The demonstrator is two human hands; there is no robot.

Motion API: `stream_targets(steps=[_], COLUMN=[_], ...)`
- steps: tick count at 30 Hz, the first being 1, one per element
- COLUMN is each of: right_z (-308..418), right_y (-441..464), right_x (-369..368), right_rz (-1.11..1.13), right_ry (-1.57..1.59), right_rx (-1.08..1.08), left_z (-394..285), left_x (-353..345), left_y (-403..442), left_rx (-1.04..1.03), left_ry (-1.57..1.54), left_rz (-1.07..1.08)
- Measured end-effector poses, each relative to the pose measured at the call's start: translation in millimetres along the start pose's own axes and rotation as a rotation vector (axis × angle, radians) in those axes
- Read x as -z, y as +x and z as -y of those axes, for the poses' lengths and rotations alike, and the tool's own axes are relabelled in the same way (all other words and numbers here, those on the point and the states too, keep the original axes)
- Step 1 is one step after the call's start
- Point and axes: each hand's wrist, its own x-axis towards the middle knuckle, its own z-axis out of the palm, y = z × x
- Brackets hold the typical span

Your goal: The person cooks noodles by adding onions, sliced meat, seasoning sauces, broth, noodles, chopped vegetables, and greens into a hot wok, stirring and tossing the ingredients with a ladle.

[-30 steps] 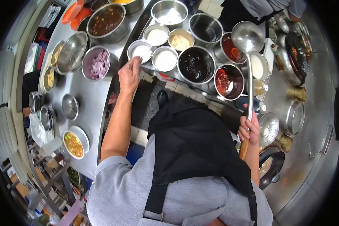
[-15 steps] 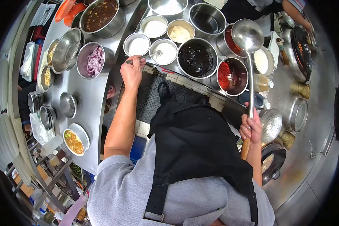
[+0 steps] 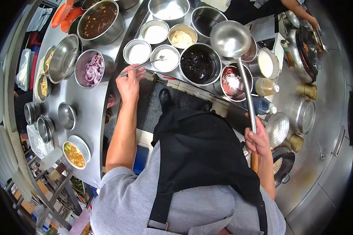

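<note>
Pinches the handle of a small spoon (image 3: 148,62) in the left grip (image 3: 128,84), closed snugly about it. Reaches the spoon's head over a white-filled pot (image 3: 165,46), too small to tell whether touching the contents. Wraps the right grip (image 3: 257,139) fully around the long shaft of a ladle (image 3: 233,47), near its wooden end. Holds the ladle's bowl well out beyond the knuckles, above the far-right pots, hiding part of an orange-red one behind. Crosses a red-filled pot (image 3: 224,74) with the ladle's shaft as seen from above. Shows, just left of the white-filled pot, a second white one (image 3: 137,41), then behind these two a third (image 3: 155,22) and a pot of pale yellow paste (image 3: 182,26). Shows, to the right of the spoon, a wide pot of dark liquid (image 3: 199,47). Has, near the right grip, a perforated skimmer (image 3: 277,129), with a bottle of yellowish liquid (image 3: 264,87) a little farther forward. Bears, on the worktop (image 3: 88,129) to the left, a pot of sliced purple onion (image 3: 108,70), a mesh strainer (image 3: 64,58) and, nearer the body, a bowl of soup (image 3: 84,147). Includes, at far upper right, another person's forearm (image 3: 298,9) stretched toward a dark pan (image 3: 306,58).
</note>
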Motion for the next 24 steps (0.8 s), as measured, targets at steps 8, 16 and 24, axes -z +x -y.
stream_targets(steps=[8,16,24], right_z=[0,1,0], right_y=[-6,-6,-5], right_x=[-7,-15,-15], right_rz=[0.021,-0.019,-0.034], right_ry=[-0.063,-0.081,-0.095], right_rx=[-0.156,-0.146,-0.136], left_z=[-8,29,38], left_x=[-2,-8,0], left_y=[10,21,26], left_rx=[-0.024,-0.057,0.033], left_ry=[0.026,0.269,0.074], left_rz=[0.042,0.021,0.002])
